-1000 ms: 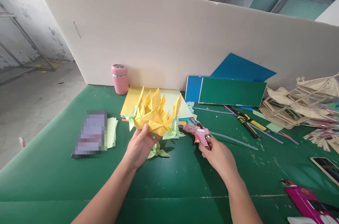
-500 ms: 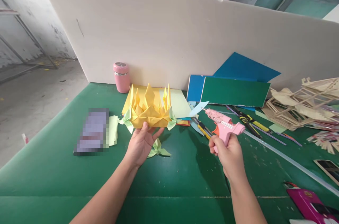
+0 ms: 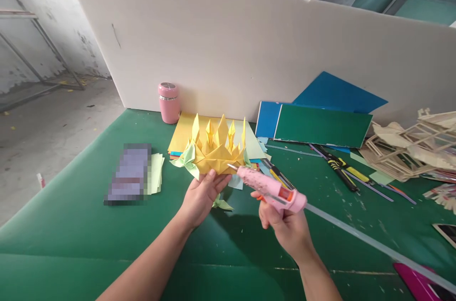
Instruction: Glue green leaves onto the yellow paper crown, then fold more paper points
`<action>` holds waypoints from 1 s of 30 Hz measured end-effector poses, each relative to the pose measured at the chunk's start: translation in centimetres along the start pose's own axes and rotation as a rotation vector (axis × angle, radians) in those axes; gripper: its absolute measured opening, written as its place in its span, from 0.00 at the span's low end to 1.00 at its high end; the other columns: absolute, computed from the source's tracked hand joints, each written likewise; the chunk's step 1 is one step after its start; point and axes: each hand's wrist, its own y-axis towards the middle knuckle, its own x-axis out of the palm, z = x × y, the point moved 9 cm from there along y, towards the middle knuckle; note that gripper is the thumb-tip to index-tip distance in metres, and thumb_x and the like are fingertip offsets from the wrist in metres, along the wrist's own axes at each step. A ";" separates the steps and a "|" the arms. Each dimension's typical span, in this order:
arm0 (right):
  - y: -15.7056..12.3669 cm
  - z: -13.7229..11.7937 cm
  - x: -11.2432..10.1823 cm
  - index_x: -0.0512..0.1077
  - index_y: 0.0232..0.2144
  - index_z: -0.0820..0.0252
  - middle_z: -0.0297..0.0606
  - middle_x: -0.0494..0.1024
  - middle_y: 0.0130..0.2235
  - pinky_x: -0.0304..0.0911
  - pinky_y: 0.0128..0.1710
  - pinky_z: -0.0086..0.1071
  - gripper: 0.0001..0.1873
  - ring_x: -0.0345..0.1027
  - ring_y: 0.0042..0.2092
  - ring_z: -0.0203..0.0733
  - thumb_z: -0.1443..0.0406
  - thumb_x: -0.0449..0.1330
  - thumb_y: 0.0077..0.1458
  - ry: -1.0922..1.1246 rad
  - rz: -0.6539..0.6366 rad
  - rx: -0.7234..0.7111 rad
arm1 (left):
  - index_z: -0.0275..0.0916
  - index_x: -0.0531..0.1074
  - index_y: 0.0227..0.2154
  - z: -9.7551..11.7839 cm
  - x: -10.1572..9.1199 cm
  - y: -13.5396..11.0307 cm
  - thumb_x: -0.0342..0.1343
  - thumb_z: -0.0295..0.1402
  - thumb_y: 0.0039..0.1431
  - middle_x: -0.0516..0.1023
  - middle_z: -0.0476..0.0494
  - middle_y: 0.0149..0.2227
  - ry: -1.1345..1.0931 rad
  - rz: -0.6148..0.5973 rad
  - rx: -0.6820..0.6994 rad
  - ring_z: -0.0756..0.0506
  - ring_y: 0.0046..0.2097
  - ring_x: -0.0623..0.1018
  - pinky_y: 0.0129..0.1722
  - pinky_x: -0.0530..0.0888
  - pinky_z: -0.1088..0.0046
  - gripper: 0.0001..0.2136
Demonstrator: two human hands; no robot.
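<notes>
The left hand (image 3: 202, 199) supports the yellow paper piece (image 3: 215, 161) above the middle of the surface (image 3: 71, 244). Its grip is closed on the lower edge, thumb on the near face, other fingers partly hidden. The piece is upright, spikes uppermost, with a light-green folded ornament (image 3: 188, 161) at its left end and another at its right. The right hand (image 3: 288, 232) has its grip closed around the handle of a pink glue gun (image 3: 265, 184), index finger at the orange trigger (image 3: 260, 198) (pressure on it cannot be confirmed). The nozzle (image 3: 232, 166) points left at the piece's lower right front; contact cannot be determined. A translucent glue stick (image 3: 356, 232) extends from the gun's rear toward the near right. Yellow sheets (image 3: 179, 132) lie beyond the piece; a pink flask (image 3: 169, 108) stands at their far left. A utility knife (image 3: 281, 176) lies just beyond the gun.
</notes>
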 end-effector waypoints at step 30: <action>-0.2 -4.0 0.7 0.68 0.27 0.58 0.33 0.72 0.20 0.62 0.19 0.28 0.20 0.68 0.20 0.38 0.52 0.49 0.62 -0.540 0.136 -0.343 | 0.39 0.74 0.46 -0.5 0.3 -0.1 0.65 0.35 0.50 0.81 0.42 0.44 0.048 -0.030 -0.031 0.37 0.53 0.75 0.58 0.68 0.56 0.19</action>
